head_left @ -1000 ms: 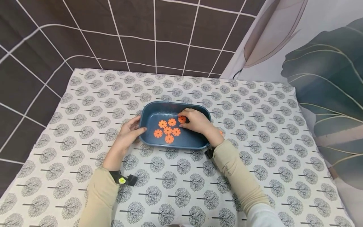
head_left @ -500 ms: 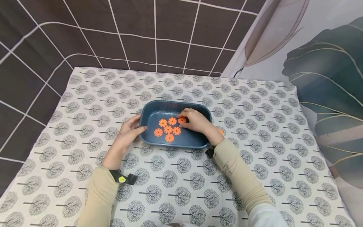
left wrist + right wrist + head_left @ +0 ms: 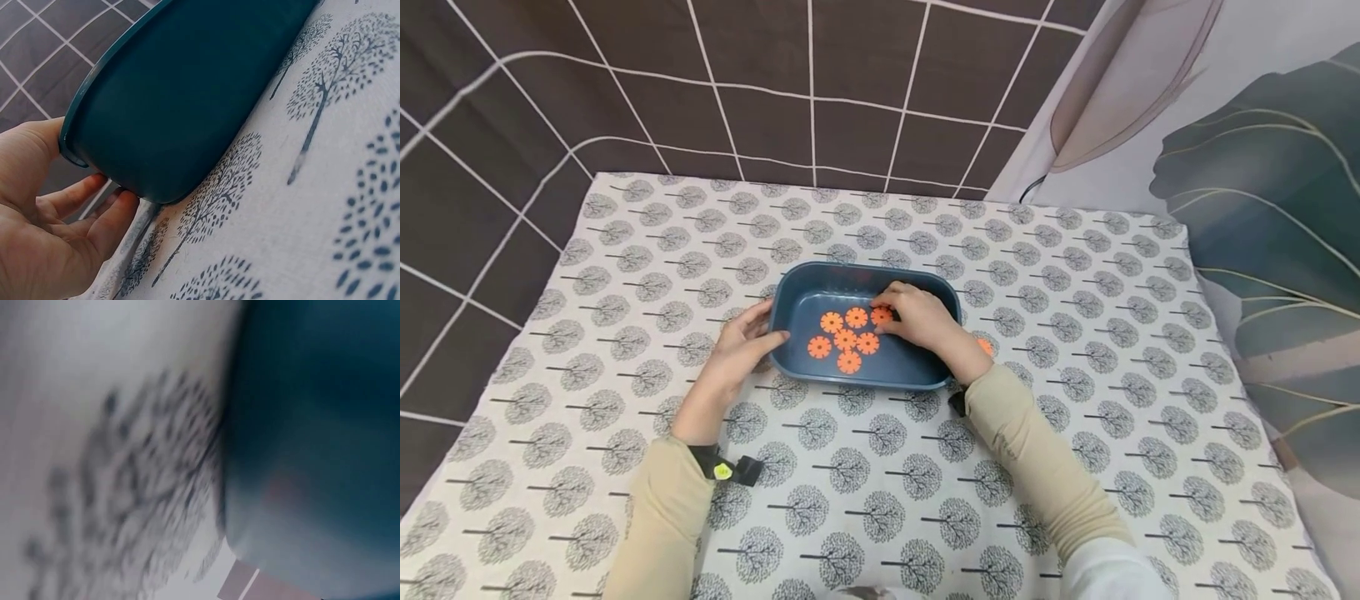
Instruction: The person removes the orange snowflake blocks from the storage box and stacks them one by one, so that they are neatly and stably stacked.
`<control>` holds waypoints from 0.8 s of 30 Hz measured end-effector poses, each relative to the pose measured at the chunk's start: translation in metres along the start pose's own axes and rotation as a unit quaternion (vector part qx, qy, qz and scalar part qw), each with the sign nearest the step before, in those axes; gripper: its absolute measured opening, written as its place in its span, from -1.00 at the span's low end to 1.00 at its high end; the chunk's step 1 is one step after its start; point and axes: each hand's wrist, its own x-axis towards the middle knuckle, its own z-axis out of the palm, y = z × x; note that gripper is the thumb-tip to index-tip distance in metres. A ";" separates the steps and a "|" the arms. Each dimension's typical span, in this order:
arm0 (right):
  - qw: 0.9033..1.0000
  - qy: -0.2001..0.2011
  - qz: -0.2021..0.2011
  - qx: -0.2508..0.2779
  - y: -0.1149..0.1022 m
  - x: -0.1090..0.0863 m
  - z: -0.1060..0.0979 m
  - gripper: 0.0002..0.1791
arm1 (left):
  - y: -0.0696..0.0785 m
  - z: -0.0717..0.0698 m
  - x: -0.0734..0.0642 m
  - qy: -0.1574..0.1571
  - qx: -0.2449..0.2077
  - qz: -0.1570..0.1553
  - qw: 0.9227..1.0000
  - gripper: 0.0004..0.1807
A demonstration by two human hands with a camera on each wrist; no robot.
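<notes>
Mid-frame, the left hand point(image 3: 737, 350) grips a blue tray point(image 3: 901, 365); the right hand point(image 3: 917, 317) pinches an orange disc point(image 3: 882, 316). Lower left, a yellow label point(image 3: 722, 472) is illegible.

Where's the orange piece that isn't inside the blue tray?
In the head view, that orange piece lies on the tree-print cloth, just beyond the right end of the blue tray, partly hidden by the right wrist.
</notes>
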 end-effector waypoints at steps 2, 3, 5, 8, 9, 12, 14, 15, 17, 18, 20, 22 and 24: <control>1.000 -0.002 0.001 -0.002 0.000 0.001 -0.001 -0.54 | 0.001 0.000 0.000 0.001 0.001 0.003 1.000 -0.22; 1.000 -0.003 0.000 -0.005 0.000 0.001 -0.001 -0.54 | 0.002 0.000 0.000 0.001 0.001 0.003 1.000 -0.22; 1.000 -0.002 -0.001 -0.007 -0.001 0.003 -0.002 -0.54 | 0.003 0.000 0.000 0.003 -0.001 0.001 1.000 -0.22; 1.000 -0.001 -0.006 -0.009 -0.001 0.006 -0.003 -0.54 | 0.004 -0.001 -0.001 0.008 -0.001 -0.006 1.000 -0.22; 1.000 -0.002 -0.007 -0.010 -0.002 0.006 -0.004 -0.54 | 0.004 -0.001 -0.001 0.009 -0.002 -0.008 1.000 -0.22; 1.000 -0.003 -0.008 -0.008 -0.002 0.007 -0.004 -0.55 | 0.005 -0.001 -0.001 0.010 -0.003 -0.011 1.000 -0.23; 1.000 -0.005 -0.005 -0.003 -0.002 0.007 -0.005 -0.56 | 0.005 -0.001 -0.001 0.009 -0.004 -0.012 1.000 -0.22; 1.000 -0.006 -0.002 0.000 -0.002 0.006 -0.004 -0.57 | 0.005 0.000 -0.001 0.008 -0.004 -0.013 1.000 -0.22; 1.000 -0.009 0.003 0.009 -0.002 0.005 -0.004 -0.59 | 0.005 0.000 -0.001 0.008 -0.001 -0.016 1.000 -0.22; 1.000 -0.011 0.005 0.012 -0.002 0.005 -0.004 -0.59 | 0.005 0.000 -0.001 0.008 0.001 -0.016 1.000 -0.22; 1.000 -0.015 0.008 0.016 -0.002 0.004 -0.003 -0.60 | 0.005 0.000 -0.002 0.007 0.007 -0.018 1.000 -0.22; 1.000 -0.016 0.010 0.018 -0.001 0.002 -0.003 -0.60 | 0.004 0.000 -0.003 0.004 0.006 -0.021 1.000 -0.22; 1.000 -0.014 0.011 0.016 -0.001 0.001 -0.003 -0.60 | 0.004 0.001 -0.003 0.001 0.002 -0.022 1.000 -0.22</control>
